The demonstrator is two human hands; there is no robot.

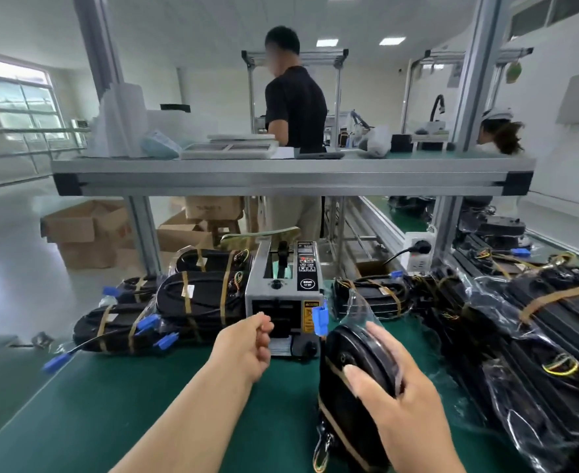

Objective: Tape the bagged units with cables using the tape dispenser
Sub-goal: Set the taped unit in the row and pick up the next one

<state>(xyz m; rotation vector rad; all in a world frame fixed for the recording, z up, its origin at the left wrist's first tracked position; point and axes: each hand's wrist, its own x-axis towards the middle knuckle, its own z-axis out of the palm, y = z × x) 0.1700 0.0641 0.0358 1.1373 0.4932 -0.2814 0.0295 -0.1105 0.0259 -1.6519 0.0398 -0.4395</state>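
While your right hand (394,387) grips the bagged unit (346,407) (thumb across the near face, fingers curled over the top edge), the unit stands on edge on the green mat (128,397), just right of the tape dispenser (283,291). That likely keeps a free side turned toward the next strip. Tan tape bands cross the unit. Your left hand (247,343) is at the dispenser's outlet with its fingers curled together; whether they pinch a strip cannot be told. Taped units (196,298) lie stacked left of the machine and loose bagged ones (537,336) are heaped at your right — a sensible flow across it, by my reading. A blue connector (319,320) stands beside the yellow warning label (308,317) — its print, like the round black button (309,283), is too small to read.
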